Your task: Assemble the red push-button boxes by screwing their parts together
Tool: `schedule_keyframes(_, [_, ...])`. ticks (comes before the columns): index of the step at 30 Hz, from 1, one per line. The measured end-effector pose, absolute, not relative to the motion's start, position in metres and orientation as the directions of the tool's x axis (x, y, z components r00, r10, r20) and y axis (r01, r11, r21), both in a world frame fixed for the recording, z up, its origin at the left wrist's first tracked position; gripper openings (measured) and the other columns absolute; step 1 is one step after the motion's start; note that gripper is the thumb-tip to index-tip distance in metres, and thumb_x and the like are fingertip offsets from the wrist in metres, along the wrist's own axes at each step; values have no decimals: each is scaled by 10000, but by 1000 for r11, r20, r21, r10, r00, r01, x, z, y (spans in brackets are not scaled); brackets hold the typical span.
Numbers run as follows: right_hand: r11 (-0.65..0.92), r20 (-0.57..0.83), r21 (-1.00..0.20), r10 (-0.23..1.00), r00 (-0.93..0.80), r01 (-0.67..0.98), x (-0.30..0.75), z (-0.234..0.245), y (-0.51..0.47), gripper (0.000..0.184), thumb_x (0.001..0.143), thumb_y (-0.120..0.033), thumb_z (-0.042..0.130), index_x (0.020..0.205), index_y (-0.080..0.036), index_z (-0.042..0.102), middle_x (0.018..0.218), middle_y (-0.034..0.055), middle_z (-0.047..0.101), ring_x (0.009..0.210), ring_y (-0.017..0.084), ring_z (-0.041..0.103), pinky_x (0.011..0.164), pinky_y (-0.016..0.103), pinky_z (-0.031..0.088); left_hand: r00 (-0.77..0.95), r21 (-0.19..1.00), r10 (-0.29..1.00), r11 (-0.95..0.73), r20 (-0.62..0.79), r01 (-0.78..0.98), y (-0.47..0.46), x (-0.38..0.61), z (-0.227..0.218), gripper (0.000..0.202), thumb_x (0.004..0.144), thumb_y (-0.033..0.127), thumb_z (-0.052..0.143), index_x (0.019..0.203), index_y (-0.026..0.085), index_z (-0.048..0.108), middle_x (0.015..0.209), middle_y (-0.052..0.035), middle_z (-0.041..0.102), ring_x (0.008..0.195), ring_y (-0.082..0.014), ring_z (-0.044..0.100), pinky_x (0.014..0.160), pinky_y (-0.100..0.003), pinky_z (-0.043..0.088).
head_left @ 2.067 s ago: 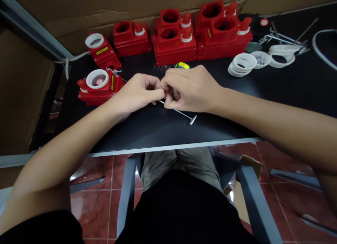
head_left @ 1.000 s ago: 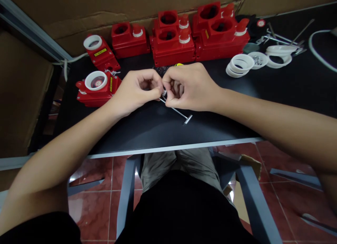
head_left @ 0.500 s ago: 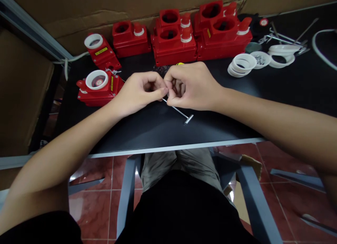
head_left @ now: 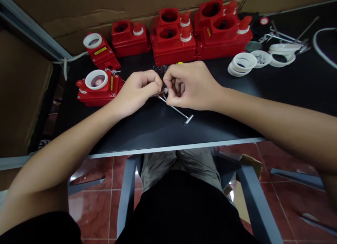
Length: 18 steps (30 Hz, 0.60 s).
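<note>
My left hand [head_left: 140, 91] is closed in a pinch, and a thin dark sliver shows at its fingertips; its kind is too small to tell. Facing it, my right hand [head_left: 193, 86] pinches a small silvery piece [head_left: 165, 90] between thumb and forefinger. The two hands are slightly apart, with the small piece in the gap. Under them a T-handle tool [head_left: 179, 112] lies slanted on the black table [head_left: 147, 131], its crossbar toward me and its far end hidden by my hands. Left of my left hand sits a red housing with a white ring [head_left: 101, 88].
Several red housings [head_left: 175, 49] stand along the cardboard at the back. White rings [head_left: 242, 65] and a white lid holding small screws [head_left: 260, 59] lie at right, near several metal tools [head_left: 286, 37]. A white cable [head_left: 317, 49] curves at far right.
My left hand has drawn a little to the left, opening a gap between the fingertips where the small silvery piece now shows. My right hand has hardly moved.
</note>
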State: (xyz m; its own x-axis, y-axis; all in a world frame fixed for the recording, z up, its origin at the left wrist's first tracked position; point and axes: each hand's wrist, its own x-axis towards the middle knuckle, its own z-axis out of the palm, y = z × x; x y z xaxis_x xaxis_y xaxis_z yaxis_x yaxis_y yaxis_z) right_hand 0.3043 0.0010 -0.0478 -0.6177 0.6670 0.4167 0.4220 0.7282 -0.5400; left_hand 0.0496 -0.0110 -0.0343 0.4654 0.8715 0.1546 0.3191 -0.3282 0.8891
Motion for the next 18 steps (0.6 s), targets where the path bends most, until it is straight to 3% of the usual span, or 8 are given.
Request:
schedule_keyframes(4, [730, 424, -536, 667, -613, 423, 306, -48, 2, 167, 926, -165, 781, 1004, -267, 676, 860, 13, 742, 853, 239, 765, 826, 403, 590, 498, 882, 855, -340, 146, 326, -11, 48, -33, 306, 1049, 468, 973, 974, 249, 772, 960, -37, 806, 917, -255, 788, 861, -397, 657])
schedule_keyframes(9, [738, 438, -544, 656, -614, 400, 306, -52, 3, 185, 936, -160, 801, 1009, -271, 673, 838, -8, 721, 846, 225, 759, 832, 388, 597, 515, 862, 829, -409, 216, 298, -12, 49, -37, 524, 1016, 698, 1086, 992, 258, 801, 1046, -79, 848, 1020, -303, 837, 960, -454, 706])
schedule_keyframes(18, [726, 424, -548, 669, -610, 415, 305, -51, 3, 180, 911, -157, 793, 1005, -270, 691, 876, 10, 768, 839, 242, 767, 821, 406, 595, 449, 895, 859, -380, 247, 235, -11, 52, -41, 451, 1048, 612, 1042, 968, 276, 751, 990, -48, 797, 977, -279, 806, 935, -450, 692])
